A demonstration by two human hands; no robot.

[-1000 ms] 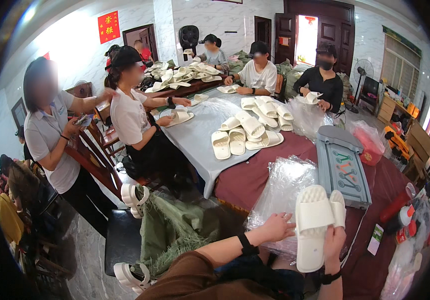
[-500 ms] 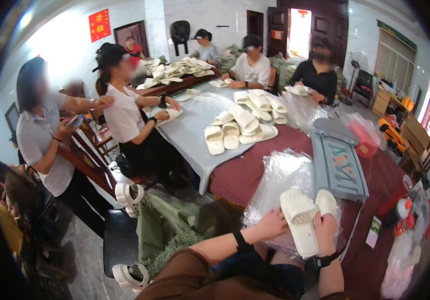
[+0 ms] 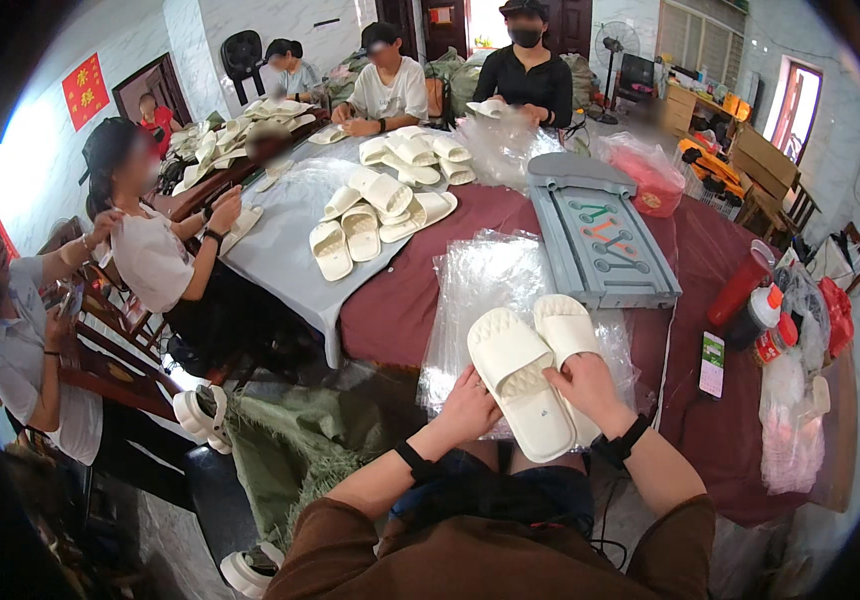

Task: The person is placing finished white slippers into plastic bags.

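1. Gripping the heel end of the white slipper pair, your left hand curls its fingers under the left slipper's edge.
2. You keep the pair sole-up, side by side, over the stack of clear plastic bags on the maroon tablecloth.
3. Your right hand closes on the right slipper's heel, thumb on top.
4. Beyond it lie a grey plastic tray and a phone.
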